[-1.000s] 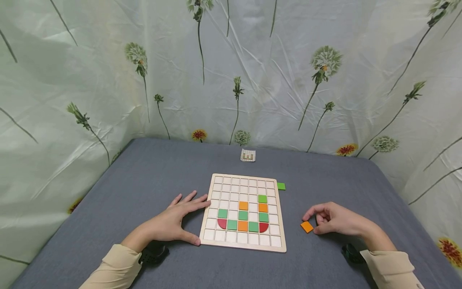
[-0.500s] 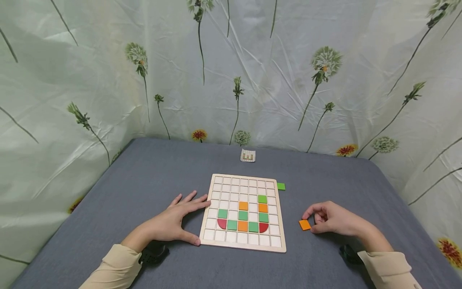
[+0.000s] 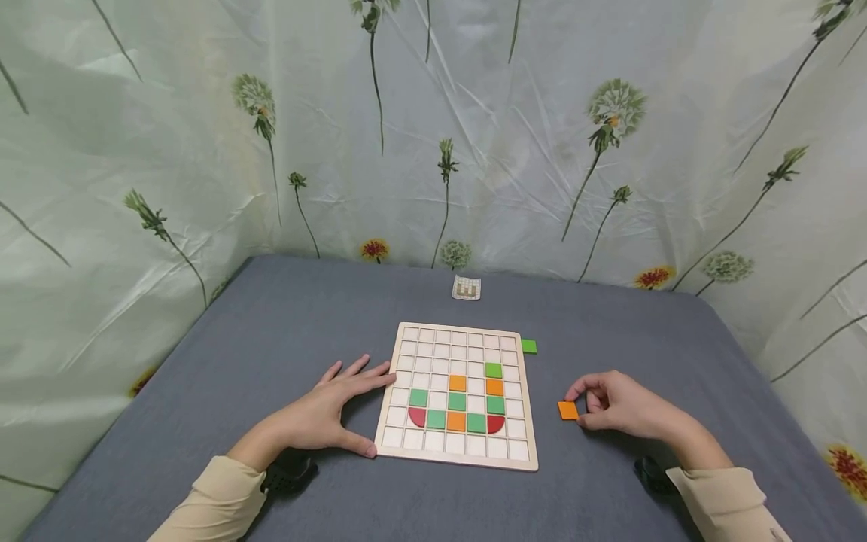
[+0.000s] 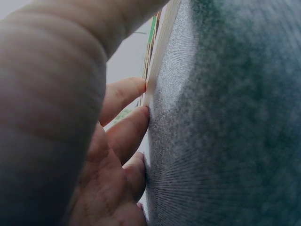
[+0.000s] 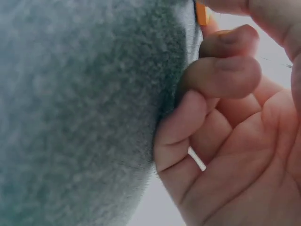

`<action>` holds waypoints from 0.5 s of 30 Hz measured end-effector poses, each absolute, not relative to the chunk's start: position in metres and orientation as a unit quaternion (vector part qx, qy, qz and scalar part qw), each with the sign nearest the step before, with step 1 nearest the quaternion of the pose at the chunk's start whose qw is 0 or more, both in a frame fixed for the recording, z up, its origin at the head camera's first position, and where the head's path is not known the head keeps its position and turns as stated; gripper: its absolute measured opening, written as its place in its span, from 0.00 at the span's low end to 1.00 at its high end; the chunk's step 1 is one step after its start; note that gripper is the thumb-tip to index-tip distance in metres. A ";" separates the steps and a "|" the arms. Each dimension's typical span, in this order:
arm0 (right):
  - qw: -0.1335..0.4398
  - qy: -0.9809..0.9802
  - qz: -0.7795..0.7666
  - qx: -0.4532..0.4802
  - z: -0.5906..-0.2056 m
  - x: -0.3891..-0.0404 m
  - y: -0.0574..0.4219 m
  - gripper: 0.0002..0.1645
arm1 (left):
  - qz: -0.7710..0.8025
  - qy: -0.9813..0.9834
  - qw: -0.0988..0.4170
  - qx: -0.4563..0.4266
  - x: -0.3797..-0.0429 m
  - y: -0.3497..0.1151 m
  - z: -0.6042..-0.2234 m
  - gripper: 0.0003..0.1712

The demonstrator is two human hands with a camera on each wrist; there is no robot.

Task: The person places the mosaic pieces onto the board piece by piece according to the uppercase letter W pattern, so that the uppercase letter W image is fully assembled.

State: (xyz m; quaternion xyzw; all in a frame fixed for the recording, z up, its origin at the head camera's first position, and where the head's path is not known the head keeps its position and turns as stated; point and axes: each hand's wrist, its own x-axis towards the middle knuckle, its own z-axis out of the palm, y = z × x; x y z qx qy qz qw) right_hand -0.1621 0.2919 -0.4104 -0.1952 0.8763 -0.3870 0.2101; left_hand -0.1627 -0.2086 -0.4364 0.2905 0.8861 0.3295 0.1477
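A square wooden grid board point(image 3: 433, 441) lies on the table with green, orange and red tiles in some of its cells. My left hand point(image 3: 325, 410) is beside it, fingers spread, with some fingertips and the thumb touching its left edge. In the left wrist view, fingertips meet the side of the board point(image 4: 162, 44). To the right of the board, my right hand point(image 3: 626, 406) pinches a square orange tile point(image 3: 567, 410) between thumb and index finger. Only a sliver of that orange tile point(image 5: 201, 13) shows in the right wrist view, where the other fingers are curled.
A light green square tile point(image 3: 530, 346) lies against the board's upper right edge. Behind the board is a small card point(image 3: 466, 287) printed with a grid pattern. The grey cloth-covered table point(image 3: 305, 301) ends at a flower-printed curtain point(image 3: 406, 188).
My right hand has shifted slightly left and away from me with the orange tile, which has turned a little. The left hand stays in place at the board.
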 end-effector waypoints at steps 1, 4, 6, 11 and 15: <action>0.203 0.881 -0.379 -0.196 -0.410 -0.163 0.291 0.18 | 0.330 0.886 0.146 0.291 -0.163 -0.209 -0.436 0.62; 0.183 0.894 -0.358 -0.200 -0.409 -0.167 0.288 0.18 | 0.328 0.887 0.143 0.292 -0.164 -0.208 -0.435 0.62; 0.173 0.901 -0.345 -0.198 -0.408 -0.170 0.286 0.17 | 0.327 0.888 0.143 0.292 -0.165 -0.208 -0.435 0.62; 0.157 0.910 -0.337 -0.186 -0.405 -0.180 0.278 0.17 | 0.325 0.888 0.144 0.292 -0.165 -0.208 -0.435 0.63; 0.140 0.913 -0.333 -0.188 -0.401 -0.188 0.266 0.18 | 0.325 0.888 0.145 0.291 -0.163 -0.209 -0.436 0.62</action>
